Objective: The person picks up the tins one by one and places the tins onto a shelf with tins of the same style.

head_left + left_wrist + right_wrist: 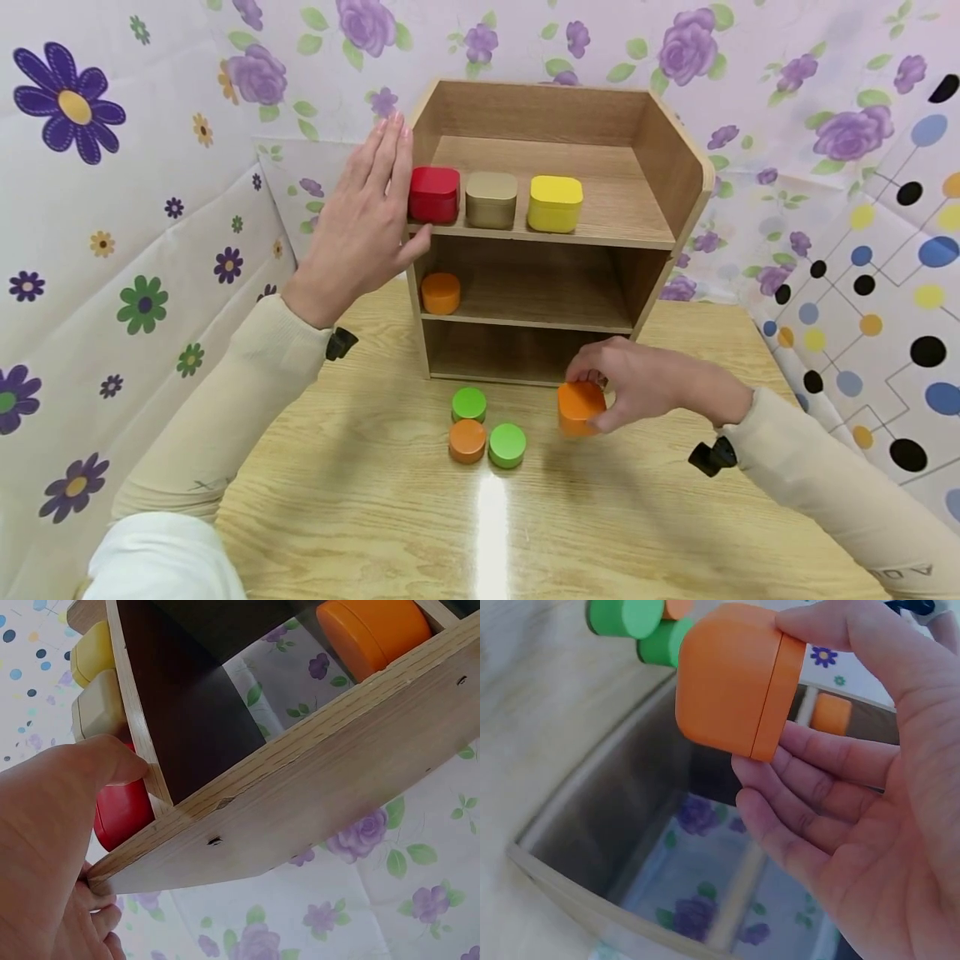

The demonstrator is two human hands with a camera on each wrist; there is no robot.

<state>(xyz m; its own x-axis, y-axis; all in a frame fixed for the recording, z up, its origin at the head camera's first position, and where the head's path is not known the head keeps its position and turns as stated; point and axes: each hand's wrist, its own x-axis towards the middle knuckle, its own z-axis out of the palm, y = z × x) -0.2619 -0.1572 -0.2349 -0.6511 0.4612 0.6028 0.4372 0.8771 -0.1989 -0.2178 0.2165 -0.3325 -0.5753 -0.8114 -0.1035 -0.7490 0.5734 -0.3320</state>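
Observation:
My left hand (358, 218) lies along the left side of a wooden shelf unit (542, 108), its fingers straight. Its thumb rests on the front edge of the top board in the left wrist view. Beside it on that board stand a red box (434, 195), a gold-beige box (491, 200) and a yellow box (555, 203). My right hand (643, 385) pinches an orange lidded box (731, 679) with rounded corners between thumb and fingertips, in front of the bottom compartment's right end. A round orange box (441, 293) sits at the left of the middle compartment.
On the wooden table (360, 500), before the shelf unit, stand two round green boxes, one farther back (468, 404) and one nearer (507, 446), with a second round orange box (467, 441) close by. Patterned cloth (150, 208) hangs at the back and both sides.

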